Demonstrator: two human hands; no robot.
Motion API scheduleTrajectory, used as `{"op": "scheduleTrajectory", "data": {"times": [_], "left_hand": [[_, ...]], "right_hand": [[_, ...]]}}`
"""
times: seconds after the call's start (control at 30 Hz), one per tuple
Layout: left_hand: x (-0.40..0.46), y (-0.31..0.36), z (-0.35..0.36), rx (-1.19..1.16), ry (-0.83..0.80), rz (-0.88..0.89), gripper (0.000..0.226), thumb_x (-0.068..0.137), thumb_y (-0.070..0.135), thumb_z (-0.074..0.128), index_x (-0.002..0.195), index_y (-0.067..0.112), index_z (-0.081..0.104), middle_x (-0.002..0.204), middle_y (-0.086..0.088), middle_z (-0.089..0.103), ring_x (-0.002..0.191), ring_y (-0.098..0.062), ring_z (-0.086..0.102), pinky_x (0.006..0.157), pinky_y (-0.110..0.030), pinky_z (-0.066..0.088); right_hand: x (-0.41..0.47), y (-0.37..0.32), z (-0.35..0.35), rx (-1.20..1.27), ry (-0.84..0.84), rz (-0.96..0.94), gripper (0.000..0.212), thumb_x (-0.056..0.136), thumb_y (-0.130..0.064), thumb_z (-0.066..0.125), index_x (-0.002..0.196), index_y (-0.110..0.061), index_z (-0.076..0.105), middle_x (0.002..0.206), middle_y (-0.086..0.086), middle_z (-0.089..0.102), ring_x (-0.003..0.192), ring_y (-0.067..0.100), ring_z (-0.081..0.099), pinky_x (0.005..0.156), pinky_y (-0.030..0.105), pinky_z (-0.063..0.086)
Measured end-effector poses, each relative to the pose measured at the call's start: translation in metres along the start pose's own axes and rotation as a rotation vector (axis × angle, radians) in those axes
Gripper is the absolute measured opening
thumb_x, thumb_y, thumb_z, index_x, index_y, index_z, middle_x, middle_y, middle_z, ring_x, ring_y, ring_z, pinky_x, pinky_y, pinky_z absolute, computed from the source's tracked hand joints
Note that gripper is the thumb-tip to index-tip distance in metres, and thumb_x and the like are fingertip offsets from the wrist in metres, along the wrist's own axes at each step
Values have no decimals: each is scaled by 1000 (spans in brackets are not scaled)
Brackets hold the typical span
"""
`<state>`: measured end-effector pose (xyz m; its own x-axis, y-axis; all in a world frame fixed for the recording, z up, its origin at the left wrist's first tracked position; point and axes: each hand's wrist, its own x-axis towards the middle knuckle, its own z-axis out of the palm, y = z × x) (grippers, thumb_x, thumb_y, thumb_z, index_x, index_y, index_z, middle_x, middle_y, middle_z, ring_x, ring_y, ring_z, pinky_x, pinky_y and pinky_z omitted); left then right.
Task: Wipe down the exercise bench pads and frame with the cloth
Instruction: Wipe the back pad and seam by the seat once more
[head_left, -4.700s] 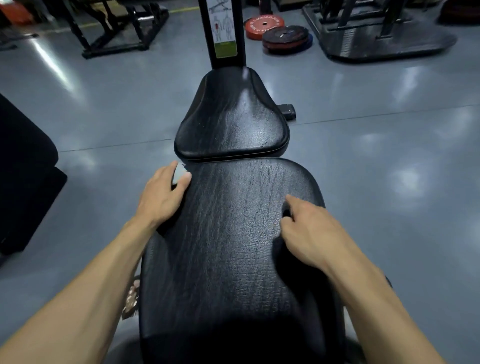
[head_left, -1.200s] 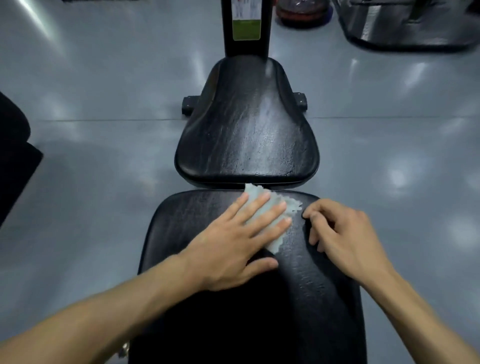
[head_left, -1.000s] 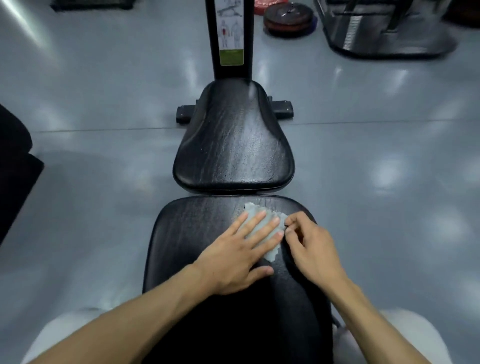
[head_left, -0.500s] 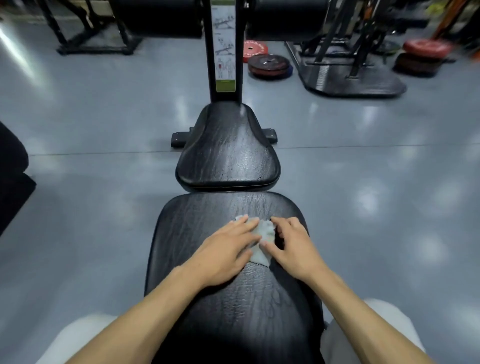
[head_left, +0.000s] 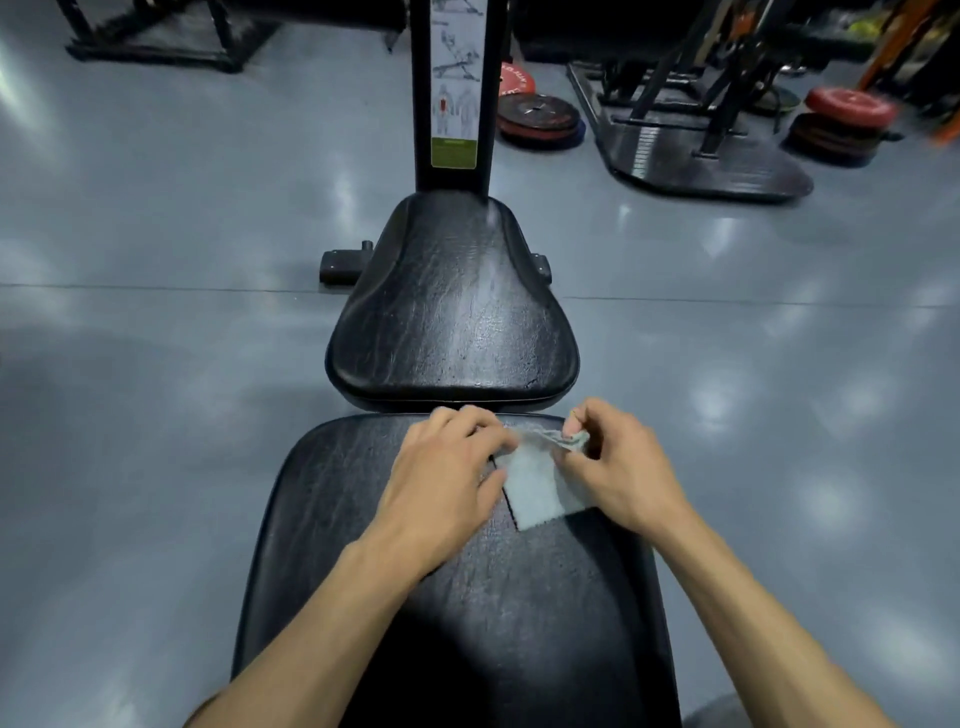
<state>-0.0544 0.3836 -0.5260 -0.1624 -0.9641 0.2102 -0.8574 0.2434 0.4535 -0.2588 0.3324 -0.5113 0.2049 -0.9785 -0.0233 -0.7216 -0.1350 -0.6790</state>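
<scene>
Head cam: right hand (head_left: 615, 462) pinches the cloth's (head_left: 540, 483) bunched far edge, left hand (head_left: 447, 483) curls onto its other side. The cloth sits on the back pad (head_left: 467, 597), just short of the seat pad (head_left: 452, 312). I'd fold it flat first, then wipe with long overlapping strokes.

Gym: padded bench (head_left: 452, 306), stacked weight plates (head_left: 540, 122), black equipment frames (head_left: 691, 98), glossy grey floor (head_left: 156, 364)
</scene>
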Motion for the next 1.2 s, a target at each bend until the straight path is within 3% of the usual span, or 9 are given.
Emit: {"op": "scheduleTrajectory", "data": {"times": [0.17, 0.33, 0.47, 0.57, 0.67, 0.8, 0.93, 1.1, 1.2], "left_hand": [[29, -18, -8, -77, 72, -68, 24, 94, 32, 66, 117, 35, 69, 115, 19, 59, 104, -12, 49, 91, -33, 39], [34, -35, -4, -109, 97, -132, 24, 89, 36, 58, 107, 34, 73, 105, 20, 62, 95, -12, 53, 86, -36, 44], [41, -41, -7, -106, 142, -143, 20, 88, 32, 59, 102, 32, 73, 101, 18, 63, 91, -14, 54, 84, -42, 48], [44, -43, -6, -117, 174, -142, 17, 88, 28, 61, 100, 32, 73, 99, 17, 64, 88, -14, 54, 82, -44, 49], [43, -39, -3, -132, 160, -110, 16, 89, 26, 62, 99, 31, 73, 98, 17, 64, 87, -14, 56, 80, -43, 50], [40, -33, 0, -146, 143, -72, 15, 90, 26, 62, 99, 31, 73, 97, 19, 64, 86, -10, 56, 80, -36, 50], [38, -30, 1, -137, 138, -68, 13, 91, 27, 62, 99, 32, 72, 95, 20, 63, 85, -9, 54, 80, -30, 46], [36, -30, 1, -146, 139, -76, 14, 91, 28, 61, 99, 31, 73, 96, 21, 64, 87, -8, 54, 82, -26, 44], [34, -32, 0, -159, 127, -71, 15, 91, 27, 61, 99, 31, 73, 96, 22, 64, 87, -7, 54, 82, -26, 45]], "right_hand": [[48, -5, 2, 111, 149, -135, 21, 84, -7, 70, 82, -21, 55, 74, -10, 59, 69, 12, 51, 63, 27, 40], [77, 5, 23, 164, 390, -60, 19, 86, -15, 72, 86, -24, 56, 80, -12, 61, 72, 14, 54, 70, 38, 48], [81, 9, 27, -70, 584, -174, 32, 84, -17, 73, 113, -15, 61, 115, 4, 56, 102, 24, 53, 95, 33, 42], [73, 4, 39, -216, 480, -416, 25, 91, -12, 69, 115, -8, 66, 124, 10, 58, 111, 28, 54, 99, 35, 43], [70, 6, 55, -217, 311, -482, 32, 99, -7, 59, 131, -5, 64, 141, 9, 57, 131, 26, 53, 108, 40, 45], [69, 5, 57, -286, 170, -454, 51, 105, -13, 46, 155, -6, 39, 165, 7, 32, 155, 19, 23, 125, 40, 24], [76, 1, 52, -383, 99, -295, 59, 109, -31, 22, 164, -15, 6, 172, -2, -1, 157, 10, -9, 128, 32, -1], [105, -2, 45, -224, 129, -91, 60, 110, -33, 19, 163, -12, -2, 171, 3, -8, 157, 16, -9, 128, 42, 5], [78, -10, 53, -389, 83, -127, 66, 106, -39, 11, 162, -11, -7, 170, 5, -14, 156, 19, -16, 128, 42, -1]]}}
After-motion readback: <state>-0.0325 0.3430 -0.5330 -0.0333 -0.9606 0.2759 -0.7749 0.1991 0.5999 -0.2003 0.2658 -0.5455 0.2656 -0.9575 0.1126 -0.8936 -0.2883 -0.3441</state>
